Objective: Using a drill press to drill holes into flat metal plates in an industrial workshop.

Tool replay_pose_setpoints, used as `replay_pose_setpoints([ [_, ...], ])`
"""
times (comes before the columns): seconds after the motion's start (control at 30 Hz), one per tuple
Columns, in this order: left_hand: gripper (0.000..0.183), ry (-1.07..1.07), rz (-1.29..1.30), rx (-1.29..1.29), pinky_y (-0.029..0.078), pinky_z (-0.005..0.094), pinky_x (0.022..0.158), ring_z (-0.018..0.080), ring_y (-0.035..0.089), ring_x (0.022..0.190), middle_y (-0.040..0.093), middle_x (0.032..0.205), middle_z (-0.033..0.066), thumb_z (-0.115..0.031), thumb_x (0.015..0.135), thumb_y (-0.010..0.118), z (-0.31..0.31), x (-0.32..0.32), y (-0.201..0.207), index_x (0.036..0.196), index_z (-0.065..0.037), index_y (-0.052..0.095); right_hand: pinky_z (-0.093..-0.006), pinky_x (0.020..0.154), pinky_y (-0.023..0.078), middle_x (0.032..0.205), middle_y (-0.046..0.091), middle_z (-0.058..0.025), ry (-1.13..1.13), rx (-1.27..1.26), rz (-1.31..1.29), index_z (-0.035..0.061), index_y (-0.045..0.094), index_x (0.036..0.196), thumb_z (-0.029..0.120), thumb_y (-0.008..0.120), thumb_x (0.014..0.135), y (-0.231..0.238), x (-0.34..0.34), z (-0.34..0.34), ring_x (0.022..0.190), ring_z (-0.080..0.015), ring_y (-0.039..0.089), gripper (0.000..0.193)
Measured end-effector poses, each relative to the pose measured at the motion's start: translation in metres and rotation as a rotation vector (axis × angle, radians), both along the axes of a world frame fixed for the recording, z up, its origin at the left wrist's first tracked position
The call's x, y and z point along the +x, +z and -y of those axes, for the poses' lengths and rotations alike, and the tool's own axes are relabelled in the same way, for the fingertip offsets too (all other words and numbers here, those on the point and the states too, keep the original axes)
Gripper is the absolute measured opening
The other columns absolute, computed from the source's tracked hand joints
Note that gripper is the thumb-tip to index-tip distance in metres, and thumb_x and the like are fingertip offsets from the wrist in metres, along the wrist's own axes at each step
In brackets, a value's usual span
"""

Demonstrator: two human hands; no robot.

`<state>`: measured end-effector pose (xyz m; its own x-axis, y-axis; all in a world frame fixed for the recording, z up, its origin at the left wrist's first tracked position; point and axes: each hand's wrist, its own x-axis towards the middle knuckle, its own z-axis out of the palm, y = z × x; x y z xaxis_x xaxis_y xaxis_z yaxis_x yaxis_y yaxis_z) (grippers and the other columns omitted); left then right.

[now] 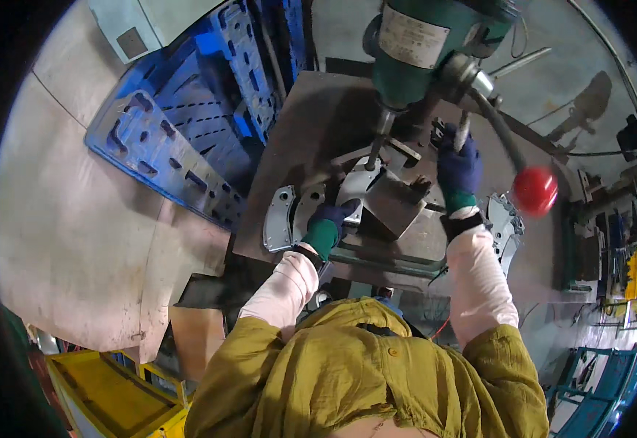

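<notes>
Olive shirt nearest; right hand grips a lever, left hand touches a plate, grip unclear — if loose, the spindle could spin it.

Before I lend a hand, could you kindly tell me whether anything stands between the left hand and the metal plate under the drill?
Nothing visible does: the left hand is at the near end of the metal plate, apparently touching it.

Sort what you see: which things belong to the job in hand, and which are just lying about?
In the job:
green drill press, its lever in the right hand
curved metal plate under the spindle, touched by the left hand
similar plates on the table, probably

Lying about, apparently:
blue pallets
yellow tray
brown box
</notes>
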<state>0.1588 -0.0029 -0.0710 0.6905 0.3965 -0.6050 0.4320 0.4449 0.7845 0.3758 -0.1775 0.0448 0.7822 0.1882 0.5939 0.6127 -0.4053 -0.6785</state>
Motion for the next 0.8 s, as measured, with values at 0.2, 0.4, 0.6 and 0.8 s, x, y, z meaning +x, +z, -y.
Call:
replay_pose_setpoints([
  [0.2, 0.058, -0.022, -0.112, 0.069, 0.058, 0.0336, 0.062, 0.0207, 0.068, 0.071, 0.069, 0.094, 0.0113, -0.045, 0.078, 0.078, -0.003, 0.013, 0.001, 0.111, 0.001, 0.066, -0.0327, 0.067, 0.053, 0.091, 0.068, -0.01, 0.511, -0.016, -0.228, 0.0065, 0.066, 0.116, 0.02, 0.064, 0.089, 0.035, -0.077, 0.02, 0.071, -0.02, 0.066, 0.03],
  [0.4, 0.063, 0.027, 0.025, 0.462, 0.053, 0.033, 0.057, 0.0206, 0.067, 0.069, 0.07, 0.093, 0.0132, -0.047, 0.079, 0.075, 0.015, -0.006, 0.027, 0.127, -0.008, 0.06, -0.0356, 0.071, 0.055, 0.099, 0.068, -0.0114, 0.999, 0.671, -0.998, 0.0035, 0.063, 0.12, 0.025, 0.055, 0.096, 0.134, -0.148, 0.015, 0.079, -0.021, 0.066, 0.033],
  [0.6, 0.052, 0.07, 0.12, 0.336, 0.055, 0.0326, 0.065, 0.022, 0.066, 0.078, 0.068, 0.102, 0.0094, -0.039, 0.084, 0.073, 0.005, 0.002, -0.032, 0.121, -0.004, 0.063, -0.029, 0.075, 0.055, 0.104, 0.07, -0.0083, 1.139, 0.96, -1.325, -0.0035, 0.048, 0.137, 0.048, 0.042, 0.1, 0.211, -0.12, 0.012, 0.084, -0.0138, 0.066, 0.063],
  [0.8, 0.05, -0.109, 0.09, 0.529, 0.055, 0.033, 0.073, 0.0217, 0.066, 0.09, 0.066, 0.108, 0.0103, -0.037, 0.086, 0.071, 0.02, -0.054, 0.035, 0.123, -0.005, 0.061, -0.0272, 0.076, 0.052, 0.102, 0.068, -0.0056, 1.107, 0.718, -1.031, -0.0015, 0.05, 0.133, 0.045, 0.043, 0.101, 0.181, -0.104, 0.035, 0.081, -0.0152, 0.063, 0.057],
])
